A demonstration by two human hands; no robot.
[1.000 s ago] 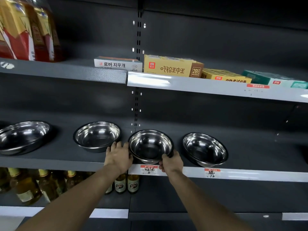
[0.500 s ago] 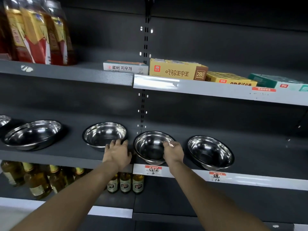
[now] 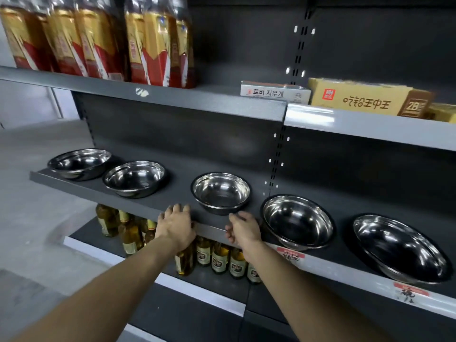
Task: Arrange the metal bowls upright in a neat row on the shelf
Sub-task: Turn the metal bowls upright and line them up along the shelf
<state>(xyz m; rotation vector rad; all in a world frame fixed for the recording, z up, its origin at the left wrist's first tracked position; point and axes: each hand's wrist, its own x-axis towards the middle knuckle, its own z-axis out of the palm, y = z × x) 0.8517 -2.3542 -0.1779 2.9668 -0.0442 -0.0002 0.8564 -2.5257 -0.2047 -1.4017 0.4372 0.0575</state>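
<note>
I see both hands empty: left hand [image 3: 176, 227] flat on shelf [image 3: 158, 207] edge, right hand [image 3: 243, 229] loosely curled, flanking third bowl [image 3: 220, 192]. Five bowls upright; next, I judge, close gap btwn it & second bowl [image 3: 134, 177].

Both hands sit at the front lip of the shelf [image 3: 172, 193], holding nothing. Between the left hand [image 3: 176, 227] and right hand [image 3: 243, 230], just behind the fingertips, stands the middle bowl [image 3: 221, 192]. Bare shelf lies left of it, before the second bowl [image 3: 135, 178]. Right of the right hand, the fourth bowl [image 3: 297, 222] crowds close. Overhead, the upper shelf [image 3: 197, 102] caps the reach.
</note>
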